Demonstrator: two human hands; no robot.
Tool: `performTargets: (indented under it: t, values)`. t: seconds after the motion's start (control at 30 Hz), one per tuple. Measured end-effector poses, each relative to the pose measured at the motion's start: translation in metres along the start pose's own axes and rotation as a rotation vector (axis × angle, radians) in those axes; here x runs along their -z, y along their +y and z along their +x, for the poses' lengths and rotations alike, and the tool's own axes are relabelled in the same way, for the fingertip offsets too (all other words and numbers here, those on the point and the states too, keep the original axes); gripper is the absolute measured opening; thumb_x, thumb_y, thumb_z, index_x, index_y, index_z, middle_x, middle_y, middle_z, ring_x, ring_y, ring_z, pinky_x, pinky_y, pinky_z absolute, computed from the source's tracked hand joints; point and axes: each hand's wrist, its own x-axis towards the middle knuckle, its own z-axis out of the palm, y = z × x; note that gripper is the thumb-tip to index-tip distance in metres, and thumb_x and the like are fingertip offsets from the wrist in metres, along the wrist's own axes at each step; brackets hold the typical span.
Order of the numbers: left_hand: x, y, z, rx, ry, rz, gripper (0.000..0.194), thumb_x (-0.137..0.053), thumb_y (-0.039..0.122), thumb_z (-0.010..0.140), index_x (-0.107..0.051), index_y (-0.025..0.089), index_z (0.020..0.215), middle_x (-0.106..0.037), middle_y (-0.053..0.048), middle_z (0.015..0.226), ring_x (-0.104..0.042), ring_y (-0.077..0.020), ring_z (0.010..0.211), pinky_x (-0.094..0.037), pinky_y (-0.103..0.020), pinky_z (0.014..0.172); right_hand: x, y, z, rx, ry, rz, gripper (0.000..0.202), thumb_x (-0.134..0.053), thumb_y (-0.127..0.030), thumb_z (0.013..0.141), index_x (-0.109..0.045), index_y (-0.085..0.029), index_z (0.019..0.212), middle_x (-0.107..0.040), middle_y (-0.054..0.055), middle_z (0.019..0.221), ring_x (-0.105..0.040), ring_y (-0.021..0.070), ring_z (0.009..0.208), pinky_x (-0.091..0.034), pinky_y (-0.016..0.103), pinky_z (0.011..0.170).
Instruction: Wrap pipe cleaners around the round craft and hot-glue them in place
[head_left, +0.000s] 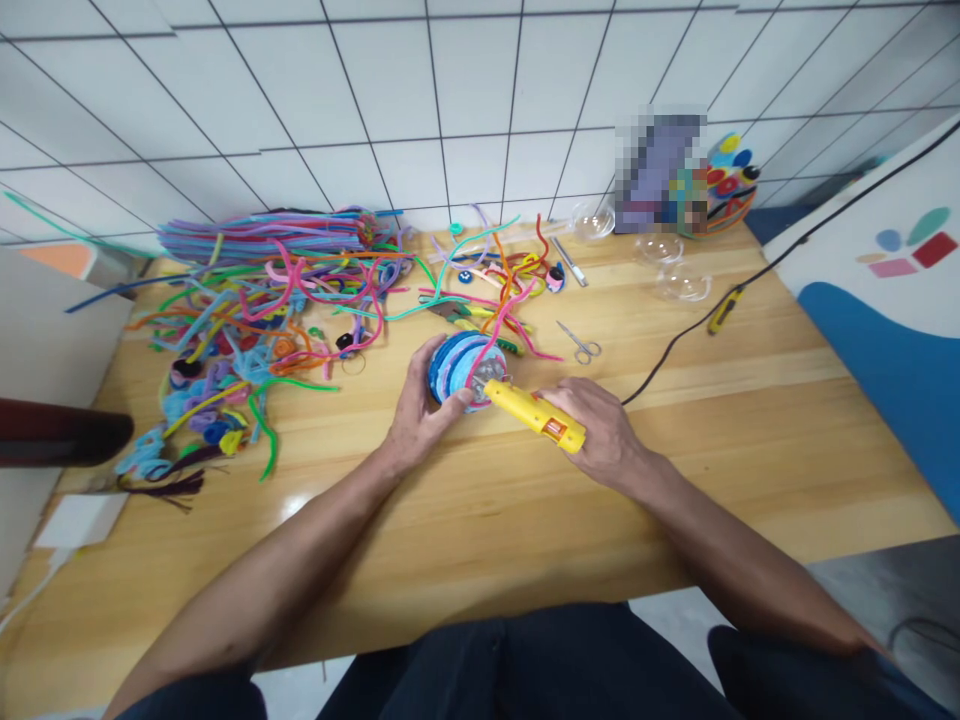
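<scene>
My left hand [420, 415] is wrapped round a clear ball [459, 368] banded with blue, light blue and pink pipe cleaners, and steadies it just above or on the table. Part of the ball's right side shows bare and clear. A pink pipe cleaner [504, 322] trails up and away from it. In my right hand [596, 425] is a yellow hot glue gun [534, 412], its nozzle pointing left at the ball's uncovered side, close to my left thumb. Whether the nozzle touches the ball I cannot tell.
Loose pipe cleaners [247, 320] and a bundle [270, 238] lie at the left. Pliers [448, 308], small scissors [580, 345], clear half-shells [684, 283] and a yellow cutter [724, 310] lie beyond my hands. A black cord [679, 338] crosses the right side.
</scene>
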Motion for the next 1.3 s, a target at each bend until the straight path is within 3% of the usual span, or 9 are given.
performTargets:
  t: [0.83, 1.3]
  values:
    - [0.000, 0.005, 0.001, 0.023, -0.008, -0.004, 0.084, -0.079, 0.070, 0.102, -0.044, 0.030, 0.168, -0.059, -0.017, 0.167, -0.067, -0.0365, 0.150, -0.058, -0.060, 0.128, -0.002, 0.013, -0.010, -0.065, -0.014, -0.029, 0.024, -0.062, -0.025, 0.109, -0.074, -0.026, 0.129, -0.083, 0.006, 0.097, -0.077, 0.0266, 0.086, -0.061, 0.040, 0.078]
    - [0.000, 0.004, 0.002, 0.003, -0.007, 0.002, 0.083, -0.079, 0.069, 0.103, -0.045, 0.030, 0.167, -0.060, -0.016, 0.166, -0.068, -0.0369, 0.149, -0.058, -0.060, 0.128, 0.000, 0.010, -0.009, -0.078, -0.023, -0.063, 0.022, -0.058, -0.029, 0.113, -0.074, -0.026, 0.127, -0.083, 0.008, 0.097, -0.078, 0.0265, 0.086, -0.062, 0.040, 0.077]
